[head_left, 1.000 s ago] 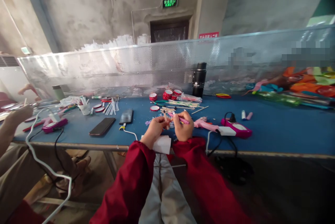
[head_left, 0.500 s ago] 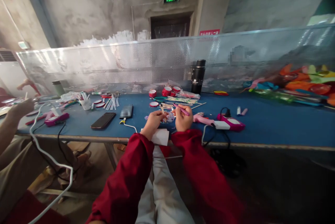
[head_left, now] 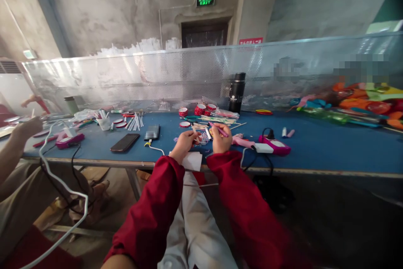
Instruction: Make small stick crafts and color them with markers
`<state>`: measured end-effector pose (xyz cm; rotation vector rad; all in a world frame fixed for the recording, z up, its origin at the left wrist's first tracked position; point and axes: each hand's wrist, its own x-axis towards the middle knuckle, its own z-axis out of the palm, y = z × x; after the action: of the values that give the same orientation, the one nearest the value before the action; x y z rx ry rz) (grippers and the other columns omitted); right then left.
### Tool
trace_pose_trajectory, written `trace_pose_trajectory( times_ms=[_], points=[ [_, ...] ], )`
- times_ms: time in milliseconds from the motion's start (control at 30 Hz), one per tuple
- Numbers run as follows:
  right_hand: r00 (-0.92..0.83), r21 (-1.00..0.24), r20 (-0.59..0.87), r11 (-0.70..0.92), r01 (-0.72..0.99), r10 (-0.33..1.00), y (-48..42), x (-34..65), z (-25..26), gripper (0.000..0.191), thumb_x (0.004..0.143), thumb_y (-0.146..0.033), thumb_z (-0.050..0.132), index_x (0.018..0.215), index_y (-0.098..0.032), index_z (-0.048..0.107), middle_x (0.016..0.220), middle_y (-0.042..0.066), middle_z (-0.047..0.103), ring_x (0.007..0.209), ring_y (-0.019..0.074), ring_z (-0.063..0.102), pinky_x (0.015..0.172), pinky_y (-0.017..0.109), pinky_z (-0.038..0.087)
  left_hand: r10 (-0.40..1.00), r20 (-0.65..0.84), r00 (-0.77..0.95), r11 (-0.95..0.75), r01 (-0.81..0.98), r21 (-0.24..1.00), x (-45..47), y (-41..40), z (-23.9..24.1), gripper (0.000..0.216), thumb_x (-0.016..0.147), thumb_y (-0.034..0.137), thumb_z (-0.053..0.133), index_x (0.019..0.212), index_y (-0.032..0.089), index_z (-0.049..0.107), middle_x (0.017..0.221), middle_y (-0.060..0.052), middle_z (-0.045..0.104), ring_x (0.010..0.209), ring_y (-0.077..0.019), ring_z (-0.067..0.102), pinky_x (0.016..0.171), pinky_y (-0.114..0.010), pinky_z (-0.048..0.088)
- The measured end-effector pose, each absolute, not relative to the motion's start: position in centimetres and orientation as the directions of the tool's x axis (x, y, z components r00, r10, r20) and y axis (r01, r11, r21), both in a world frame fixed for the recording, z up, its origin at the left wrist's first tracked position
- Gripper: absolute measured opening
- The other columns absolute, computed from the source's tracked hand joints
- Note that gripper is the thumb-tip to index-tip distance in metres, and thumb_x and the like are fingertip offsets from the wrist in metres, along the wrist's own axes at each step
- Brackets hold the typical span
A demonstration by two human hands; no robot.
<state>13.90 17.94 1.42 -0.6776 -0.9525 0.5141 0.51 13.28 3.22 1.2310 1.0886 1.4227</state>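
My left hand is closed in a pinch on a small flat wooden stick; its lower part is hidden by the fingers. My right hand is wrapped round a purple pen, which lies slanted across the fingers. A short white piece shows at the right fingertips, and I cannot tell whether they grip it. Small purple and clear bits lie on the table below and between the hands. Under my left wrist rests a white sheet of paper at the table edge.
Several pale sticks and red tape rolls lie beyond my hands, near a black thermos. To the right is a pink glue gun beside a magenta power strip. A phone lies left. Another person's hand is far left.
My right hand has shifted slightly away from the left, and the white piece now shows by its fingertips. The left hand keeps its pinch on the stick. The view has moved a little.
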Motion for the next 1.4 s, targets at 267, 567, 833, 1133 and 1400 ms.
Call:
trace_pose_trajectory(
  times_ms=[267,567,833,1133,1400],
  points=[
    [0.434,-0.746,0.579,0.663,-0.058,0.69,17.1,14.0,1.9,0.03,0.081,-0.048,0.068,0.068,-0.024,0.055,0.054,-0.002,0.064,0.048,0.0147,0.057,0.05,0.027,0.047,0.988,0.137,-0.071,-0.144,-0.102,0.984,0.6,13.0,3.5,0.015,0.082,0.023,0.076,0.094,0.014,0.073,0.073,-0.003,0.071,0.055,-0.0102,0.056,0.051,-0.022,0.031],
    [0.265,-0.71,0.682,0.704,0.015,0.682,16.3,13.9,1.9,0.02,0.08,-0.044,0.071,0.082,-0.024,0.068,0.071,-0.001,0.074,0.066,0.0188,0.069,0.063,0.03,0.055,0.982,0.191,-0.001,-0.19,-0.093,0.977,0.6,13.5,3.2,0.017,0.075,0.026,0.082,0.072,0.014,0.071,0.065,-0.005,0.069,0.056,-0.0104,0.053,0.058,-0.024,0.039],
    [0.255,-0.717,0.687,0.691,0.086,0.68,15.9,13.8,1.9,0.024,0.083,-0.043,0.067,0.069,-0.026,0.056,0.059,-0.002,0.069,0.054,0.0175,0.064,0.062,0.031,0.055,0.976,0.219,0.007,-0.218,-0.067,0.974,0.7,13.4,3.2,0.025,0.075,0.03,0.081,0.063,0.015,0.065,0.063,-0.004,0.066,0.057,-0.0118,0.053,0.058,-0.025,0.038],
    [0.186,-0.683,0.729,0.718,0.135,0.659,15.2,13.8,2.2,0.023,0.086,-0.044,0.064,0.072,-0.027,0.059,0.063,-0.001,0.072,0.059,0.0202,0.067,0.066,0.034,0.055,0.974,0.227,-0.001,-0.227,0.007,0.974,0.8,13.3,3.2,0.035,0.072,0.043,0.085,0.063,0.016,0.065,0.061,-0.002,0.063,0.057,-0.0118,0.054,0.055,-0.024,0.033],
    [0.211,-0.69,0.722,0.71,0.139,0.659,15.4,13.7,2.1,0.022,0.086,-0.042,0.066,0.073,-0.026,0.059,0.062,0.0,0.072,0.058,0.0203,0.068,0.064,0.033,0.054,0.976,0.217,0.006,-0.217,0.025,0.976,0.8,13.6,2.9,0.042,0.072,0.051,0.086,0.063,0.016,0.063,0.059,-0.002,0.06,0.055,-0.011,0.051,0.051,-0.024,0.028]
  ],
)
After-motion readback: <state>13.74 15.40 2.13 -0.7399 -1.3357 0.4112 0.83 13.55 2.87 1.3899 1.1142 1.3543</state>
